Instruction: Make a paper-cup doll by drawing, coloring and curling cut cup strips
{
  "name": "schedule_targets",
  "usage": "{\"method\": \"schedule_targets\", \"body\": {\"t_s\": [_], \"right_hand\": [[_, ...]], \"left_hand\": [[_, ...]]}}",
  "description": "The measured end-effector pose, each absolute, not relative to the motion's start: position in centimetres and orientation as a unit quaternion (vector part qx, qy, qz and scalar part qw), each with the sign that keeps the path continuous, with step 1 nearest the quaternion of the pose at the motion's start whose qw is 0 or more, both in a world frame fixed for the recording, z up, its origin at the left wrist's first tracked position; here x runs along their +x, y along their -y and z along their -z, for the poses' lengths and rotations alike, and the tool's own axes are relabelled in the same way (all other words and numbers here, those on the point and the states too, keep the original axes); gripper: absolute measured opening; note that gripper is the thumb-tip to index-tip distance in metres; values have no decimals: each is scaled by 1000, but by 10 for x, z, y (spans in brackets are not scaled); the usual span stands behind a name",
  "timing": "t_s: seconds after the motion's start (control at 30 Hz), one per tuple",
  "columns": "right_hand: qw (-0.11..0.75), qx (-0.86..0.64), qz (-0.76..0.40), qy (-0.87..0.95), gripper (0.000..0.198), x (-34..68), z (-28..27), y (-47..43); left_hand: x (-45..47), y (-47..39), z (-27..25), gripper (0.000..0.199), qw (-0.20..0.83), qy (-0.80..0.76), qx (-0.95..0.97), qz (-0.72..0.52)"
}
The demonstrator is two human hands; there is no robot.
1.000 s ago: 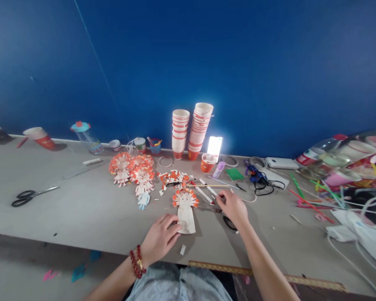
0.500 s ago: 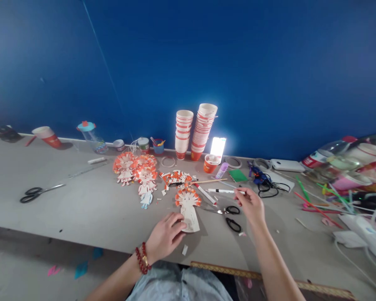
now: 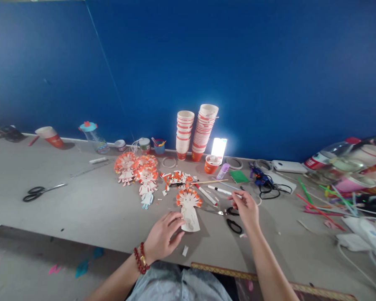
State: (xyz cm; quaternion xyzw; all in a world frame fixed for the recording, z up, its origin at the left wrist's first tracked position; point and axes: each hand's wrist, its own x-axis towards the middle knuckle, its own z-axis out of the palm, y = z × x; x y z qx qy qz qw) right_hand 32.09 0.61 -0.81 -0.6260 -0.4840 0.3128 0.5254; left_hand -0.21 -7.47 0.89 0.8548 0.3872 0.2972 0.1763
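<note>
A paper-cup cutout point(image 3: 190, 215) with a fringed orange-and-white top and a drawn figure lies flat in front of me. My left hand point(image 3: 165, 234) rests at its left edge, fingers spread and loosely curved, with the fingertips touching or just over the paper. Right of the cutout, my right hand point(image 3: 246, 205) pinches the rear end of a white marker point(image 3: 219, 190), whose dark end points left. Black-handled scissors point(image 3: 234, 226) lie just below that hand. A red-and-white marker point(image 3: 206, 195) lies between the cutout and the white marker.
Finished-looking cup figures point(image 3: 147, 179) lie left of a heap of orange scraps point(image 3: 177, 179). Stacked paper cups point(image 3: 203, 133) and a lit phone point(image 3: 219, 146) stand by the blue wall. Other scissors point(image 3: 44, 191) lie far left. A glue gun point(image 3: 260, 175), cables and bottles crowd the right.
My right hand has shifted slightly left and down, tilting the white marker. My left hand has drawn back a little from the cutout, its fingers lifting and straightening.
</note>
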Motion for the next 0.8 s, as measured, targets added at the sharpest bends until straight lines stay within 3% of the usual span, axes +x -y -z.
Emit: {"method": "schedule_targets", "body": {"t_s": [0.13,0.27,0.47,0.67,0.8], "right_hand": [[465,-651,-249,545,34,326,17,-7],[447,-646,-239,571,33,330,22,-8],[422,-648,-232,590,31,327,21,-10],[423,-645,-236,591,31,328,18,-4],[436,-636,-247,587,34,330,21,-7]], "left_hand": [[-19,72,-7,22,133,-408,849,-307],[-62,56,-2,15,18,-563,751,-345],[-89,22,1,32,-97,-668,715,-183],[-84,17,-4,15,-77,-669,723,-156],[-96,22,-21,16,-11,-657,702,-275]]}}
